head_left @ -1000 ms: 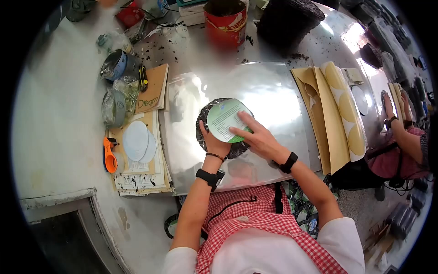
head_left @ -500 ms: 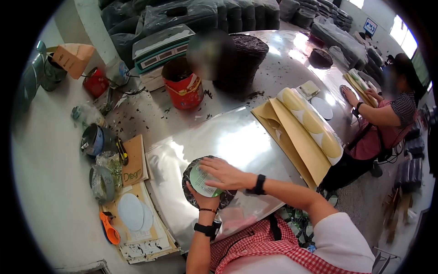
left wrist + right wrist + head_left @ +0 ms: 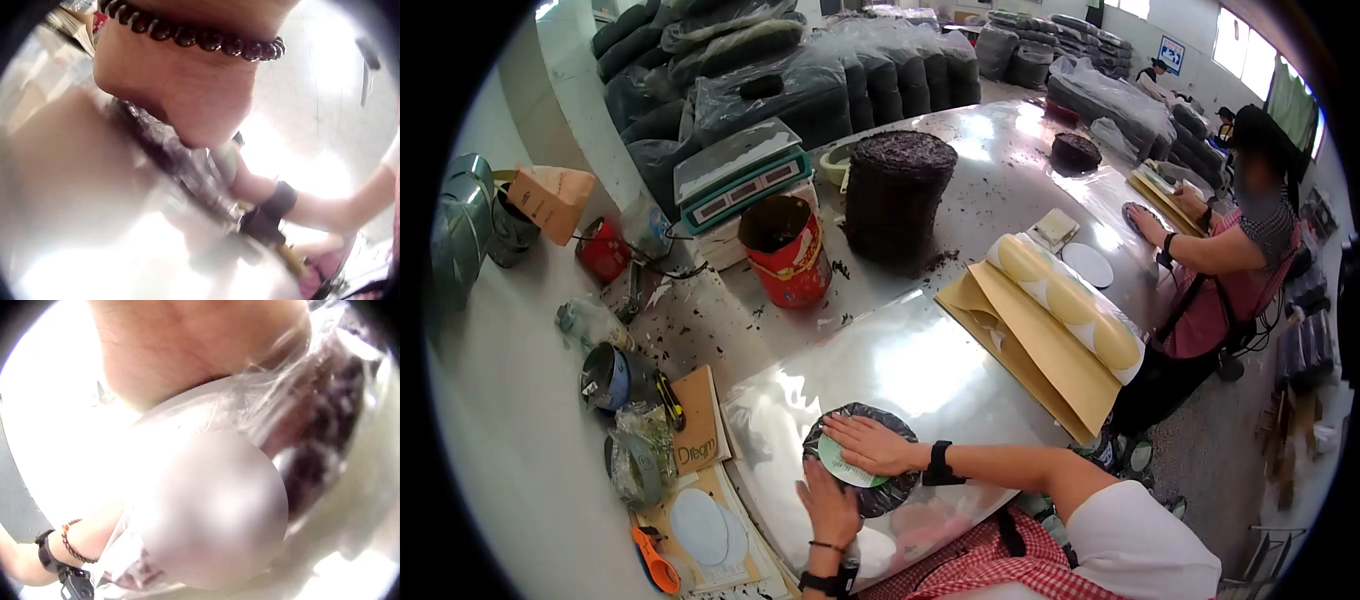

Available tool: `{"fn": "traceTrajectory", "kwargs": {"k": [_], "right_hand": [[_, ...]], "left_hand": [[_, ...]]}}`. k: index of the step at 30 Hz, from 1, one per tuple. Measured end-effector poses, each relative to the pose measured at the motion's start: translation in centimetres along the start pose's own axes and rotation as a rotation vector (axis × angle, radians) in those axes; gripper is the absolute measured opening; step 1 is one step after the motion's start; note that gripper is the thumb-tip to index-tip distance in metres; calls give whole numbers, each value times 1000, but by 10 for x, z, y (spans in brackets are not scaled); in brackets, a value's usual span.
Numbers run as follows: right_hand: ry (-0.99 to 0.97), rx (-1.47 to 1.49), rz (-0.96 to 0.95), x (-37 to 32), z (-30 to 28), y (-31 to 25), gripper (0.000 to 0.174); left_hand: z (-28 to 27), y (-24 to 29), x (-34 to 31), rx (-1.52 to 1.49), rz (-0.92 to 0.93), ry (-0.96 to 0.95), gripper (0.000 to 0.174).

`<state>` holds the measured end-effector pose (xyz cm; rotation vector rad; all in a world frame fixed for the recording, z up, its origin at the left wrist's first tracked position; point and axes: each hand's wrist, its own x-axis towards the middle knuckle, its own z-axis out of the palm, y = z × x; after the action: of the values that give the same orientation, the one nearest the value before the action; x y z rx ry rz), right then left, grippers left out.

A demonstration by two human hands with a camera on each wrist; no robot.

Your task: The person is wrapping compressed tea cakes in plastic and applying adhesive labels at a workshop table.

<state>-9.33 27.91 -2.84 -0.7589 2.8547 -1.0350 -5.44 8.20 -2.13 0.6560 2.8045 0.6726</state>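
A dark round cake in clear plastic wrap (image 3: 890, 496) lies on the shiny metal sheet, with a round green printed label (image 3: 858, 474) on its top. My right hand (image 3: 870, 445) lies flat over the label, fingers stretched out and covering much of it. At the cake's near left edge is my left hand (image 3: 830, 508), its fingers extended beside the wrap. Crinkled plastic over the dark cake (image 3: 322, 425) shows close under the right palm in the right wrist view. The left wrist view is blurred, with the wrapped cake (image 3: 178, 156) just below the left hand.
Left of the sheet are white paper discs (image 3: 698, 525), orange scissors (image 3: 655, 560), a cutter (image 3: 668, 400) and tape rolls. Brown paper (image 3: 1020, 350) with a gold sticker roll (image 3: 1065, 308) lies right. Behind stand a red bucket (image 3: 788, 260), a dark stack (image 3: 897, 195) and a scale (image 3: 740, 170).
The head view has tilted up toward the room. My left hand has moved off the label to the cake's near left edge. The right hand has flattened onto the label.
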Motion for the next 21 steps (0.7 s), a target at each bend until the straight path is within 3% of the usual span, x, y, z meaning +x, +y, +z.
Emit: {"fn": "traceTrajectory", "kwargs": {"k": [3, 5, 8, 9, 11, 12, 17, 19, 21], "right_hand": [[-40, -120, -40, 1, 2, -13, 56], [-74, -225, -188, -2, 8, -24, 55], [-15, -318, -223, 0, 13, -21, 53], [-29, -352, -213, -1, 16, -24, 54], [-42, -361, -199, 0, 17, -25, 55], [-39, -398, -218, 3, 20, -22, 55], [-63, -453, -256, -1, 11, -24, 62], [-133, -328, -345, -20, -8, -20, 69], [-258, -323, -342, -54, -41, -13, 76]], "left_hand": [[10, 14, 2, 135, 28, 76, 73], [11, 12, 2, 139, -12, 61, 69], [12, -14, -5, -674, -45, 303, 59], [13, -20, -10, -667, -70, 291, 59], [21, -24, -4, -439, 120, 248, 59], [9, -5, 3, -110, 55, 141, 63], [18, -3, 5, 73, -36, 138, 71], [19, -12, 9, 25, -31, 56, 75], [31, -31, 9, 42, 10, 151, 79]]}}
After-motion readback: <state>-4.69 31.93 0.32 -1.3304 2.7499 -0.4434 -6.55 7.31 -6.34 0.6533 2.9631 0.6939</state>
